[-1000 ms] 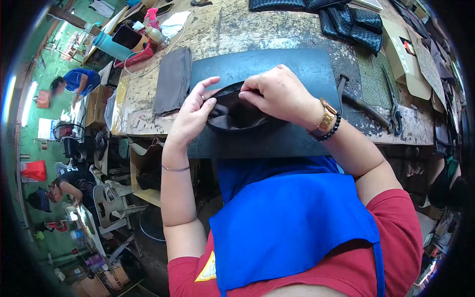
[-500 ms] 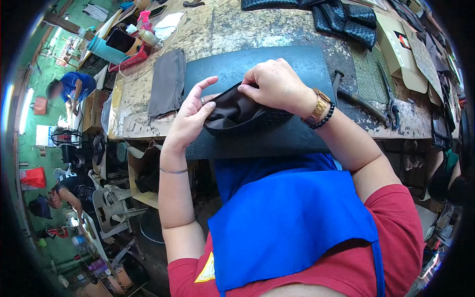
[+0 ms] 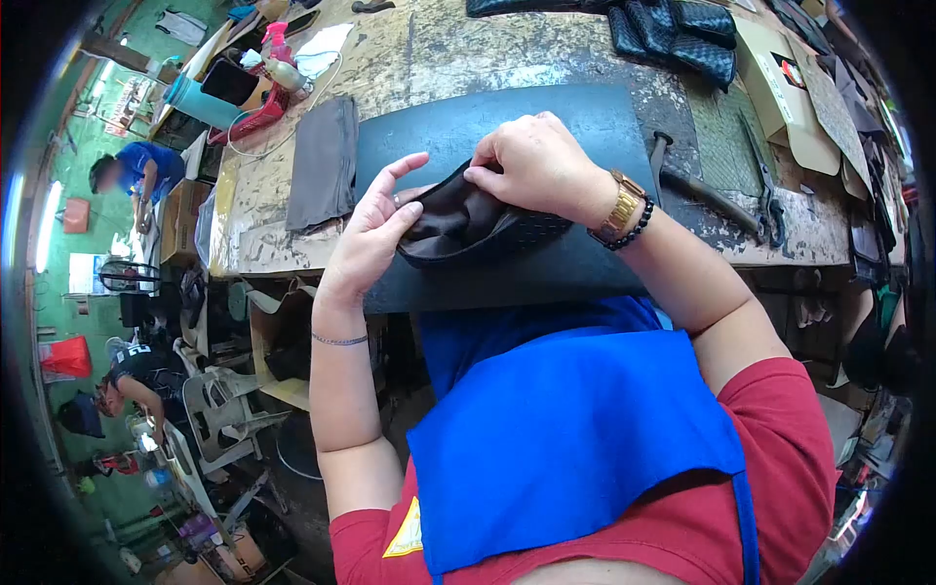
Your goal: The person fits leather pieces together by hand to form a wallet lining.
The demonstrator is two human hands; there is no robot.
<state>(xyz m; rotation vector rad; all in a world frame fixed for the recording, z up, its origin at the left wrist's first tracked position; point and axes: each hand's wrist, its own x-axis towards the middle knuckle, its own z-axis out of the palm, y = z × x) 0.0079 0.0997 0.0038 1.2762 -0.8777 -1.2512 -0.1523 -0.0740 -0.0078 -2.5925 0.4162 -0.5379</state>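
Note:
Between my hands is a dark lined pouch (image 3: pixel 458 216), its mouth opened toward me so that the brown lining shows. The outside looks black and textured. My left hand (image 3: pixel 378 219) pinches the left end of the rim between thumb and fingers, with the index finger raised. At the far upper edge, my right hand (image 3: pixel 531 168) grips the rim, thumb on the inside; its other fingertips are hidden behind the edge. Beneath the pouch lies a smooth black board (image 3: pixel 604 127), overhanging the table's front edge.
Folded grey-brown fabric (image 3: pixel 324 161) lies left of the board. A hammer (image 3: pixel 707 195) and scissors (image 3: pixel 765 185) rest on the right of the worn table (image 3: pixel 263 205). Black woven pieces (image 3: pixel 673 39) and an open cardboard box (image 3: pixel 780 97) stand at the back right. Two people work at far left.
Both hands keep nearly the same hold on the pouch. The whole view has shifted slightly.

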